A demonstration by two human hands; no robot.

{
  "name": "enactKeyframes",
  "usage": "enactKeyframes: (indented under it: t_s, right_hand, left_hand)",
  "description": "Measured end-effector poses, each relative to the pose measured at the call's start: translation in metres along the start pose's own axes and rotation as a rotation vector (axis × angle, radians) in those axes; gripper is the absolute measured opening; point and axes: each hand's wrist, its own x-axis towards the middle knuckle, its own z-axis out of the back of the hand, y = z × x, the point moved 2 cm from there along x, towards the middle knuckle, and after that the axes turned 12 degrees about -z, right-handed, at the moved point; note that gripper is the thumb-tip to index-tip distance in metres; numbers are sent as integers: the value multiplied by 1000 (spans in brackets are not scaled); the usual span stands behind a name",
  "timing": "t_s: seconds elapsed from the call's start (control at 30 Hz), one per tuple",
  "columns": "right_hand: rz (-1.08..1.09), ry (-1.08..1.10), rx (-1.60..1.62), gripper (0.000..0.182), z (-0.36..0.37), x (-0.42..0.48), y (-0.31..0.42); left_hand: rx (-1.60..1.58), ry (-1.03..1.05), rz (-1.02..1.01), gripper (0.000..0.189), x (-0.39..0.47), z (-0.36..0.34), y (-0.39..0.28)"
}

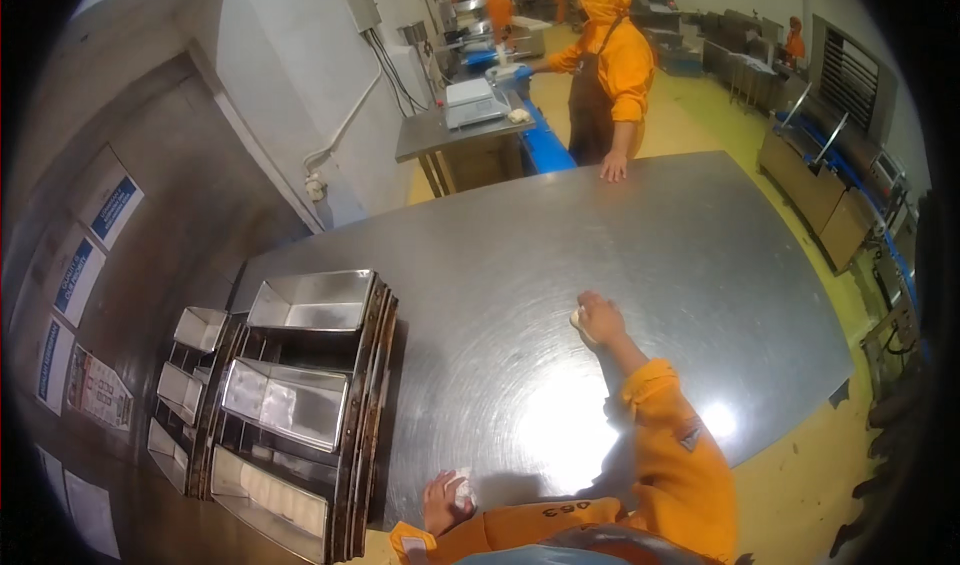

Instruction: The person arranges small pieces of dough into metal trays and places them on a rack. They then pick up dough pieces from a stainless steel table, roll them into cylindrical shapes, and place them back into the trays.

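A wide stainless steel table [495,265] lies before me. My right hand [601,319] rests on its middle, closed over a small pale lump [576,319] that shows at the fingers; it looks like dough. Near the table's front edge, beside the metal pans, my left hand [442,501] grips a crumpled white thing [463,488], perhaps a cloth or a bag; its exact kind cannot be told. Both of my sleeves are orange.
Stacked racks hold several metal loaf pans [285,403] at the left. Across the table a person in orange [615,77] rests one hand on its far edge. A white scale [474,103] and a pale lump [518,116] sit on a side table [427,135].
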Motion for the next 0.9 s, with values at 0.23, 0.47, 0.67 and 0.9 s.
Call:
enactKeyframes:
  t_s: [0.23, 0.47, 0.67, 0.9]
  right_hand:
    - [75, 60, -193, 48, 9, -29, -1]
    - [198, -95, -112, 45, 16, -46, -4]
    - [-96, -127, 216, 39, -4, -32, 20]
    - [-624, 246, 1949, 40, 31, 12, -35]
  left_hand:
    - [6, -4, -15, 51, 2, -10, 5]
    - [-16, 42, -27, 55, -4, -17, 14]
    - [26, 56, 32, 56, -27, -9, 15]
    - [28, 20, -7, 54, -9, -6, 5]
